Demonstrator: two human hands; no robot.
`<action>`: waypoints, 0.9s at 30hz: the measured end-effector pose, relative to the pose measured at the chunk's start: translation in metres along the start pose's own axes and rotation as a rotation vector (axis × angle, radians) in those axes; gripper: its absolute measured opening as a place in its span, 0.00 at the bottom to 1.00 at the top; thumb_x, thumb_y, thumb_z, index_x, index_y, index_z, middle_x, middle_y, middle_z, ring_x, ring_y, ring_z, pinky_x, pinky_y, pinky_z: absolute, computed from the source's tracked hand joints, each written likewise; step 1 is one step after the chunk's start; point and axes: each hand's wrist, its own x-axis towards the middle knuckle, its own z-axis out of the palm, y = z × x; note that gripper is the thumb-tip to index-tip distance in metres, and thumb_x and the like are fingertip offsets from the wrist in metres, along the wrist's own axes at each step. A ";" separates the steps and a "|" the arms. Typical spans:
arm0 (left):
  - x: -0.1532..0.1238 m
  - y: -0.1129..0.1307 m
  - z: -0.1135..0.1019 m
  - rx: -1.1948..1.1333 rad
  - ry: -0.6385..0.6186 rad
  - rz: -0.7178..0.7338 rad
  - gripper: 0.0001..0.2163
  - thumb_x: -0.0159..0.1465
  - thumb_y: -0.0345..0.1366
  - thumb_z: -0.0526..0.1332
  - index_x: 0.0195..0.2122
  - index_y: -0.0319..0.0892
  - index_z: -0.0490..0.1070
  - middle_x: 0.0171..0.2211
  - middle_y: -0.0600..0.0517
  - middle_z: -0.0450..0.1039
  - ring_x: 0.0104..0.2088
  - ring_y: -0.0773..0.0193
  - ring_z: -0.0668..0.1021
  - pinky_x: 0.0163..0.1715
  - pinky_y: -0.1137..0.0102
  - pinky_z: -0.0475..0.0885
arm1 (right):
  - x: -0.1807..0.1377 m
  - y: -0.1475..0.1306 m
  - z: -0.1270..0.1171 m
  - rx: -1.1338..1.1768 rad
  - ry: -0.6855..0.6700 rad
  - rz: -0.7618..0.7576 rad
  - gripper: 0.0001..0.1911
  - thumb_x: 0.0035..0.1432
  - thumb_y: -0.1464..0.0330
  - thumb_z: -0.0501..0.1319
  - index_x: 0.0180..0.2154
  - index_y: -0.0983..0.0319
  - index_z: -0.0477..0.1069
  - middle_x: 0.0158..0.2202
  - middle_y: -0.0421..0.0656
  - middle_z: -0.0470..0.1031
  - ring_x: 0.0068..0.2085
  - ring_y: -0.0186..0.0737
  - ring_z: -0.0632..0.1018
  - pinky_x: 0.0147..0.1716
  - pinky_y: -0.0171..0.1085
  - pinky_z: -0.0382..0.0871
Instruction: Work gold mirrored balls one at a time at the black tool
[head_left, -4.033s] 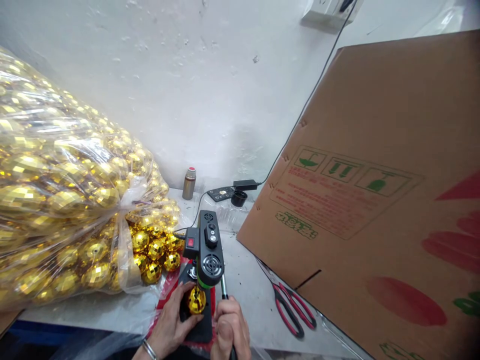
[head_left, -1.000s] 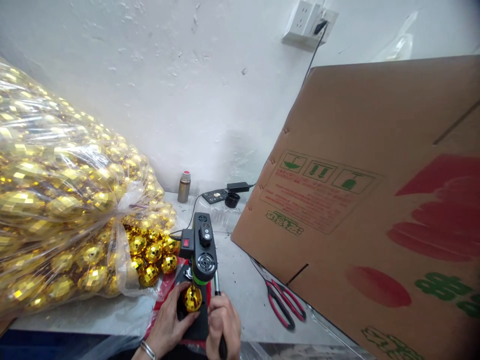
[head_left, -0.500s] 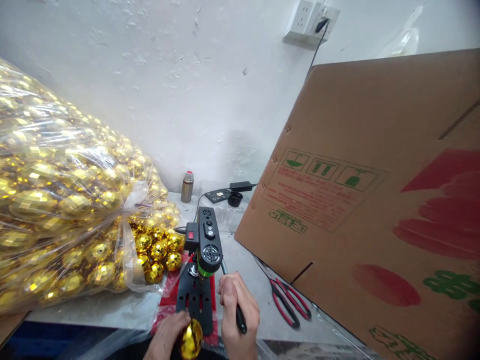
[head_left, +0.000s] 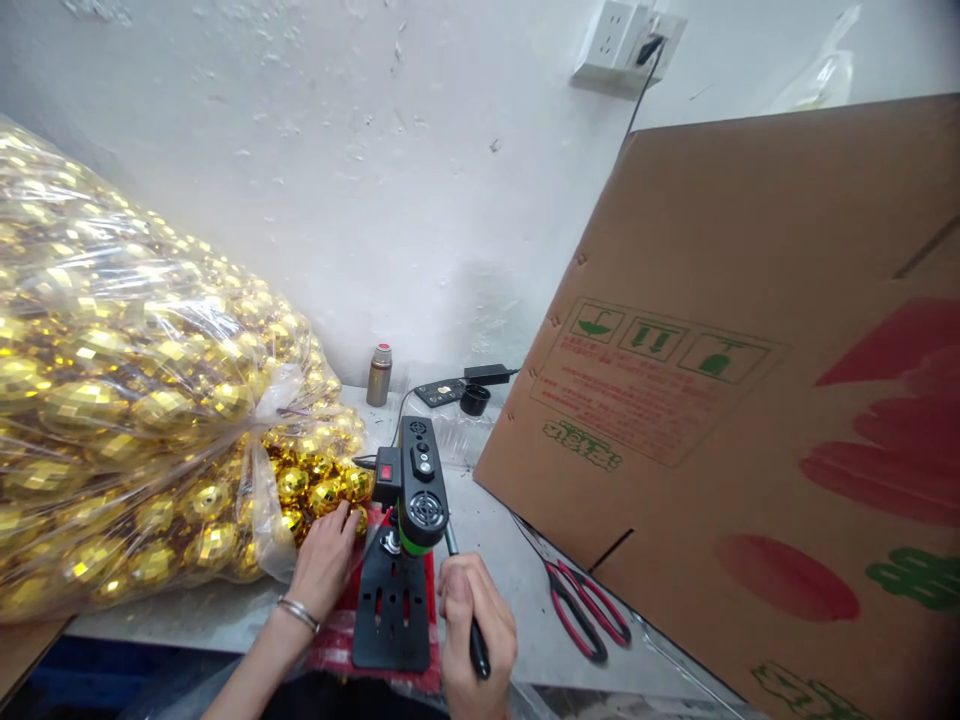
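Observation:
My right hand (head_left: 478, 630) is closed around the lever (head_left: 480, 648), a thin metal rod with a black grip. That lever runs up to the small black bench drill press (head_left: 423, 495), which stands over a slotted black base plate (head_left: 394, 615). My left hand (head_left: 330, 550), with a bracelet at the wrist, reaches onto the loose gold mirror balls (head_left: 324, 495) by the bag's mouth. Its fingers are stretched over the balls, and their tips partly hide a ball beside the press. Under the base plate lies red plastic film (head_left: 337, 640). No ball sits on the plate.
A big clear bag (head_left: 135, 400) of gold balls fills the left. To the right leans a cardboard box (head_left: 675, 400), with red-handled scissors (head_left: 589, 610) before it. Behind the press are a small bottle (head_left: 379, 376), a black cap (head_left: 475, 400) and a power adapter (head_left: 487, 374).
My left hand has moved forward from the table's front edge to the loose balls. The gold ball it held there is out of sight. My right hand stays on the lever.

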 end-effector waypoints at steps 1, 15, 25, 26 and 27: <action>0.008 -0.001 -0.001 0.037 -0.060 -0.011 0.24 0.62 0.21 0.53 0.58 0.41 0.71 0.57 0.38 0.75 0.51 0.49 0.81 0.51 0.56 0.76 | 0.000 0.000 0.000 0.000 0.004 0.000 0.14 0.70 0.78 0.49 0.31 0.58 0.61 0.25 0.36 0.64 0.26 0.30 0.68 0.26 0.30 0.64; 0.008 -0.001 -0.025 -0.339 0.008 -0.105 0.23 0.65 0.39 0.59 0.61 0.41 0.67 0.54 0.40 0.74 0.51 0.48 0.81 0.50 0.57 0.77 | 0.001 -0.002 -0.001 -0.010 0.005 -0.004 0.14 0.70 0.78 0.49 0.32 0.58 0.62 0.26 0.36 0.64 0.27 0.30 0.69 0.27 0.29 0.65; -0.064 0.037 -0.024 -1.526 -0.072 -0.719 0.33 0.59 0.67 0.61 0.52 0.44 0.74 0.35 0.48 0.82 0.32 0.54 0.84 0.30 0.62 0.80 | 0.004 -0.003 -0.001 0.025 0.008 0.055 0.15 0.70 0.77 0.49 0.30 0.58 0.61 0.25 0.36 0.63 0.26 0.30 0.68 0.27 0.29 0.64; -0.065 0.040 -0.017 -1.519 -0.082 -0.739 0.34 0.57 0.68 0.62 0.50 0.43 0.75 0.34 0.49 0.82 0.30 0.55 0.83 0.28 0.64 0.79 | 0.005 -0.003 -0.001 0.024 0.002 0.057 0.15 0.70 0.77 0.49 0.30 0.58 0.61 0.25 0.36 0.63 0.27 0.30 0.68 0.27 0.29 0.64; -0.065 0.042 -0.009 -1.487 -0.079 -0.750 0.36 0.56 0.69 0.62 0.50 0.42 0.75 0.34 0.49 0.82 0.30 0.55 0.83 0.27 0.65 0.78 | 0.006 -0.003 -0.001 0.021 -0.006 0.056 0.15 0.70 0.77 0.49 0.30 0.58 0.61 0.25 0.36 0.63 0.26 0.30 0.68 0.26 0.29 0.64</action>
